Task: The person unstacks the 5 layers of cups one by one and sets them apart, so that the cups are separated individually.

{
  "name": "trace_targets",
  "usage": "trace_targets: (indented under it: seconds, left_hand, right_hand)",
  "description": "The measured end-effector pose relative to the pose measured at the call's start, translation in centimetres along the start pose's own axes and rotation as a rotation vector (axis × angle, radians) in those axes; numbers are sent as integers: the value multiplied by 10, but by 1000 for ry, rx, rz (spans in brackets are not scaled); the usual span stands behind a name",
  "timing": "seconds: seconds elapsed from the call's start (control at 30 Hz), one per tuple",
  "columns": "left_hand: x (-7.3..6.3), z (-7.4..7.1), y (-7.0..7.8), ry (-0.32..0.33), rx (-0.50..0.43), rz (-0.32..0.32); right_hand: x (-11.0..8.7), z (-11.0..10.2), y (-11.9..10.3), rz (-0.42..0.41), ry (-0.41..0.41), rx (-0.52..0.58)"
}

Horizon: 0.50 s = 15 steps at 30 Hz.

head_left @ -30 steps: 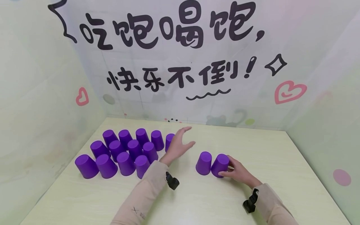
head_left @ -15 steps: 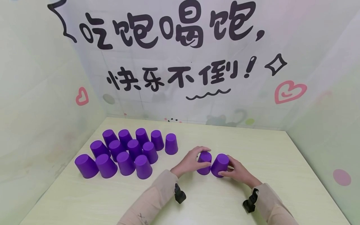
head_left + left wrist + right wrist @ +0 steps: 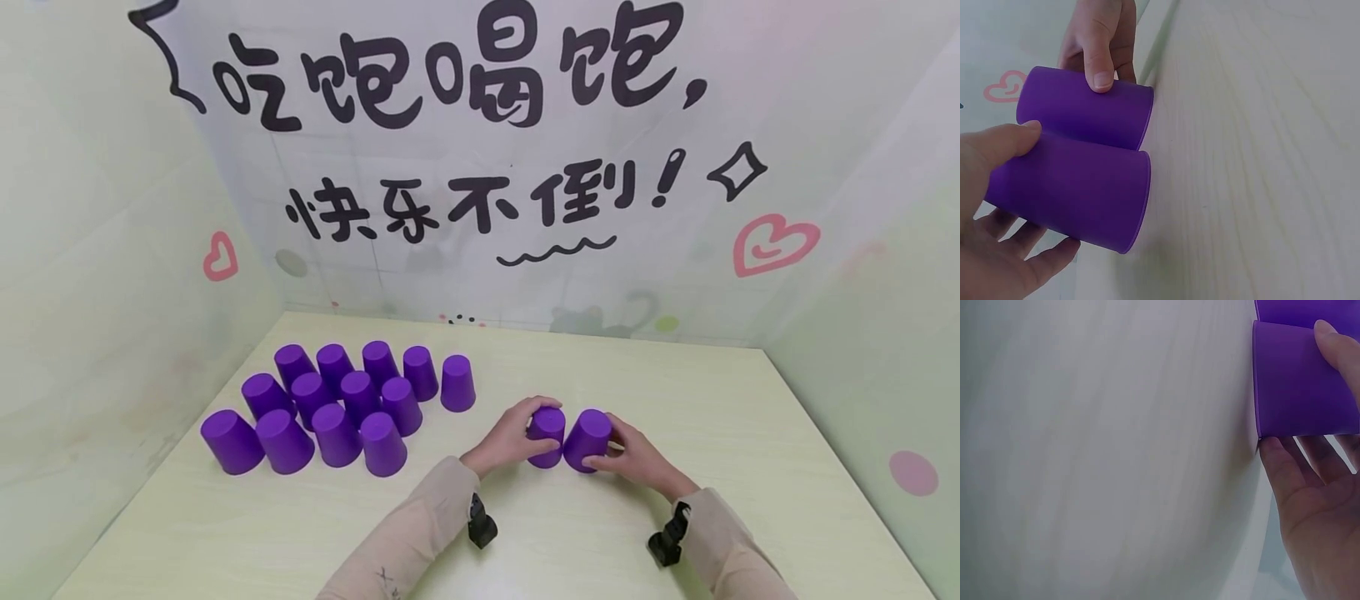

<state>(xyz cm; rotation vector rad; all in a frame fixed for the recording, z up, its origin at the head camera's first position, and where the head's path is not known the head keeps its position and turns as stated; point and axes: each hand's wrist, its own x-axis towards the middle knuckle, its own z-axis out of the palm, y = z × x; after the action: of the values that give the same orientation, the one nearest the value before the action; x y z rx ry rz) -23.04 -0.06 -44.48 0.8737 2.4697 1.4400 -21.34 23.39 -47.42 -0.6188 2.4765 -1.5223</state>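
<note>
Two purple cups stand upside down side by side right of the table's middle, their lower rims close together. My left hand grips the left purple cup, thumb on the near side and fingers round the far side. Around the right purple cup curls my right hand, its thumb low on the near side. In the left wrist view the left cup lies between thumb and fingers, with the right cup just beyond it. The right wrist view has the right cup in the right hand's grasp.
Several more upside-down purple cups stand in rough rows on the left of the pale wooden table. One cup sits at the right end of the back row. A printed backdrop rises behind the table.
My left hand has come from near the back-row cups, right and toward me, and taken hold of the left cup of the pair. The right hand has stayed on its cup.
</note>
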Motion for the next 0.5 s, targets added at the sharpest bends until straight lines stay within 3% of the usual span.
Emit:
trace_targets:
  seconds: [0.5]
  left_hand:
    - [-3,3,0,18,-18,-4]
  right_hand:
    - [0,0,-2,-10,7,-7]
